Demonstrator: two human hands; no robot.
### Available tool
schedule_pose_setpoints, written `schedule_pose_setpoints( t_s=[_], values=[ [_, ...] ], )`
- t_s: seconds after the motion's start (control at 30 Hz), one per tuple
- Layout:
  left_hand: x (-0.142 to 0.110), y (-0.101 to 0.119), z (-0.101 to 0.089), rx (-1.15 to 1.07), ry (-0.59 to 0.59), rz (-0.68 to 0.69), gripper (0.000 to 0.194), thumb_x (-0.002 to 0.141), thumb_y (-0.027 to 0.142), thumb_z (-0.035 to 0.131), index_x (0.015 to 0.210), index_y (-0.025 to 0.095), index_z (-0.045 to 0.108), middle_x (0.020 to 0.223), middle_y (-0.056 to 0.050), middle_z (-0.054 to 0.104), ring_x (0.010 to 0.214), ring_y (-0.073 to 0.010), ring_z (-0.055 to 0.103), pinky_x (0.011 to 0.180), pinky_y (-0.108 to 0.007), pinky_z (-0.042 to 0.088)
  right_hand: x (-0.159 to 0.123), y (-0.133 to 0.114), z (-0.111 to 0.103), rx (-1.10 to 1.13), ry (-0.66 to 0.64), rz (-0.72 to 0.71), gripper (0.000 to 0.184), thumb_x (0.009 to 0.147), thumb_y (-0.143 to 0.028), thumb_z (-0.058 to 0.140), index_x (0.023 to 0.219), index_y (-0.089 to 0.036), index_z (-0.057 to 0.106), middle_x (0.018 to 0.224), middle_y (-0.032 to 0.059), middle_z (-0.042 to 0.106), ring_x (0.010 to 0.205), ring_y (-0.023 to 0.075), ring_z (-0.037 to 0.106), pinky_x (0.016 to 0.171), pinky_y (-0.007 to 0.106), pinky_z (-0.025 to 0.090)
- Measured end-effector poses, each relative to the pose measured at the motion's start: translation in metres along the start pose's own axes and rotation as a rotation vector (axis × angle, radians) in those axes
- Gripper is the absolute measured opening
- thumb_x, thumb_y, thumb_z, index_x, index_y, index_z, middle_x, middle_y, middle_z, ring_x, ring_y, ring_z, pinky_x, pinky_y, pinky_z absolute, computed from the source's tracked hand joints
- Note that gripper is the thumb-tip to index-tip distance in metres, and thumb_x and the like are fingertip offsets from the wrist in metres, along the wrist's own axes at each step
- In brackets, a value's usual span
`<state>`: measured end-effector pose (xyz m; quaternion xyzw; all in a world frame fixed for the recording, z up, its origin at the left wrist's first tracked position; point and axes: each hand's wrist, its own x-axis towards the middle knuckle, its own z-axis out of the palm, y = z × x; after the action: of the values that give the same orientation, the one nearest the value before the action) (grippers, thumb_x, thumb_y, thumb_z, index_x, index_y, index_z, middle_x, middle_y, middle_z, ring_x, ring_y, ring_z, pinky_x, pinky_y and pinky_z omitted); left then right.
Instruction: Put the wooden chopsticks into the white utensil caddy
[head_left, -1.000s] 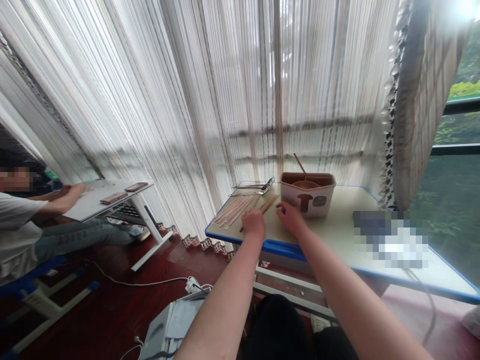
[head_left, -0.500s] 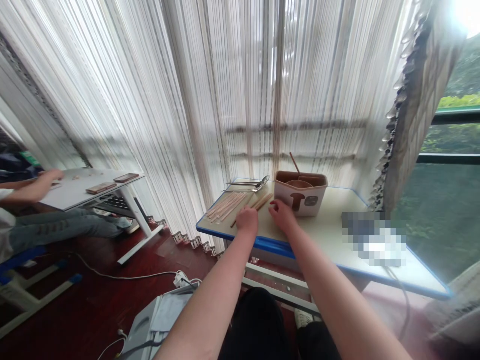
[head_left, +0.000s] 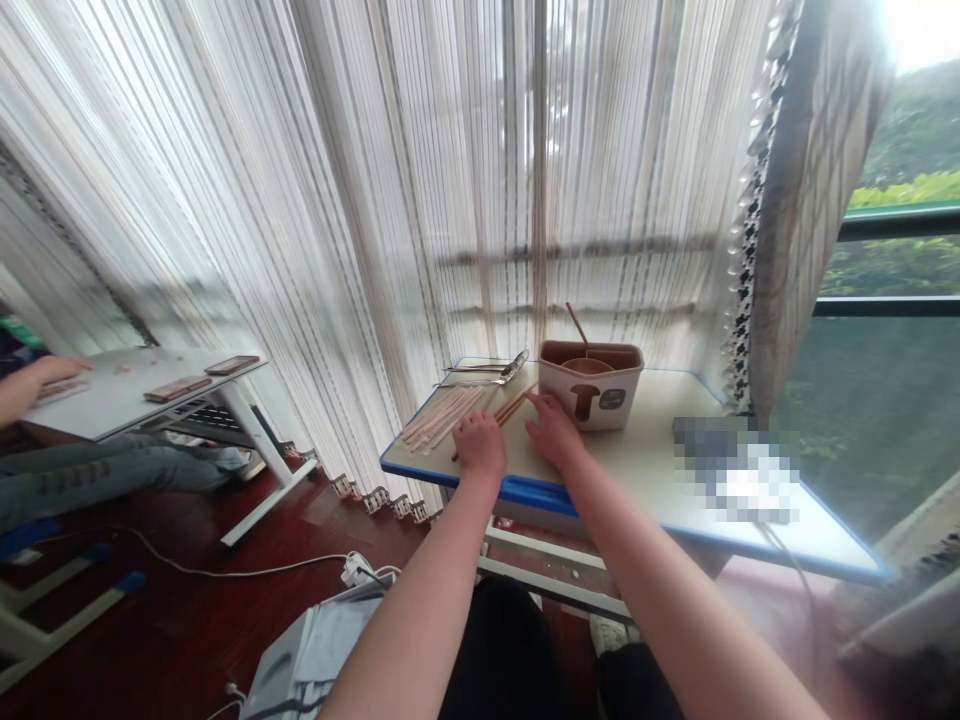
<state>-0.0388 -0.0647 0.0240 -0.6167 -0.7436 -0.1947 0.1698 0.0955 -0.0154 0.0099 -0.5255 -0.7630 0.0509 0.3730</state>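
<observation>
Brown chopsticks (head_left: 516, 405) mid-frame on the counter (head_left: 637, 465), lying on a diagonal, upper ends toward the box (head_left: 628, 400). Left hand (head_left: 480, 442) is over their lower part, fingers bent down across them; a bit of stick shows past the fingers at lower left. Left grip: partly curled, can't tell if it's closed on the sticks or just resting on them, palm side hidden. Right hand (head_left: 553, 428) is just right of the sticks, in front of the box's left corner. Right grip: part-open, fingers loosely bent, thumb apart from index finger, index fingertip at the upper ends of the sticks. Contact there too small to confirm.

Pale chopsticks (head_left: 444, 415) fanned left of the left hand, near the counter's left edge. Metal cutlery (head_left: 480, 375) above them, toward the back edge. Box is white outside, brown inside, mushroom shape on the front; a brown ladle (head_left: 577, 323) stands in it, handle leaning up-left past the rim. Pixelated patch on the counter's right part, can't tell what's under it.

Far left of frame: another person's hand (head_left: 66, 369) over a white table (head_left: 112, 415), two flat brown-edged items (head_left: 178, 388) near its right edge. Curtain (head_left: 420, 180) fills most of the upper frame.
</observation>
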Motion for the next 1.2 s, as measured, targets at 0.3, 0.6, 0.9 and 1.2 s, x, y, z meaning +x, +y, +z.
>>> schedule_pose_setpoints(
  t_s=[0.3,0.6,0.9,1.2],
  values=[
    [-0.002,-0.002,0.004,-0.028,0.03,-0.002,0.028,0.085,0.016,0.034,0.094,0.013,0.061,0.098,-0.014,0.059,0.098,-0.0264,0.05,0.082,-0.041,0.037,0.001,-0.002,0.0,-0.19,-0.014,-0.097,0.057,0.078,-0.017,0.048,0.134,-0.023,0.04,0.138,0.0031,0.04,0.118,0.0224,0.037,0.099,0.034,0.031],
    [-0.005,-0.001,-0.003,-0.069,0.057,-0.018,0.03,0.084,0.025,0.037,0.089,0.013,0.065,0.093,-0.014,0.062,0.095,-0.0264,0.053,0.082,-0.041,0.037,0.003,-0.003,0.004,-0.267,-0.052,-0.13,0.055,0.079,-0.016,0.048,0.133,-0.03,0.042,0.139,-0.0006,0.041,0.118,0.0225,0.036,0.096,0.037,0.032],
    [-0.009,0.003,-0.006,-0.081,0.076,-0.081,0.032,0.081,0.027,0.038,0.083,0.011,0.066,0.085,-0.014,0.064,0.087,-0.0263,0.057,0.081,-0.041,0.035,0.004,-0.004,0.005,-0.259,-0.024,-0.183,0.035,0.082,-0.023,0.051,0.115,-0.033,0.06,0.124,0.0002,0.055,0.114,0.0234,0.04,0.094,0.038,0.032],
    [-0.013,0.0,-0.004,-0.345,0.29,-0.074,0.027,0.084,0.033,0.037,0.087,0.016,0.058,0.09,-0.011,0.059,0.091,-0.0229,0.054,0.086,-0.039,0.036,0.007,-0.009,0.005,-0.25,-0.061,-0.22,0.022,0.087,-0.027,0.047,0.099,-0.026,0.065,0.103,0.0027,0.064,0.101,0.0193,0.048,0.085,0.03,0.036]
  ],
)
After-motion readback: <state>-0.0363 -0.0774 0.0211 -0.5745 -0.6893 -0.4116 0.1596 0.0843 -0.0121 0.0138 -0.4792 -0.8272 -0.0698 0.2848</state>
